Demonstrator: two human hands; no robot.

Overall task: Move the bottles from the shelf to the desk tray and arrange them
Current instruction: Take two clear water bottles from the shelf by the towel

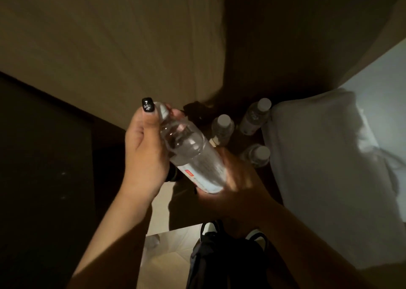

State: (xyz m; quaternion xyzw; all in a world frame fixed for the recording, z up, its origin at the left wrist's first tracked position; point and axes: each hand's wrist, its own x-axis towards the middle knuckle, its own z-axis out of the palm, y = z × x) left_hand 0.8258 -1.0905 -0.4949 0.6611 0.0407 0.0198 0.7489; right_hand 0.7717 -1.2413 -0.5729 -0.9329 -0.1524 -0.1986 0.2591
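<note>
While both hands work in dim light, the scene reads as follows.

Held bottle: a clear plastic water bottle with a white label and a small red mark (193,154) lies tilted in mid-air, cap end far-left, base near-right, above a dark surface (232,201).

Left hand: the left hand (146,150) has its grip curled round the neck and cap end, the thumb with a black decorated nail lying up beside the cap.

Right hand: the right hand (236,184) cups the base from below; its grip is wrapped round the labelled lower part, though motion blur hides the single fingers.

Other bottles: three clear plastic bottles with white caps stand upright to the right of the held one, a middle one (222,129) just beyond it, a far one (256,116) and a near one (258,155), both close against a white pillow (325,157).

Below: a black bag (228,262) rests on a pale tiled floor (167,258), near the bottom edge.

Far side: a beige wall panel (109,47).
</note>
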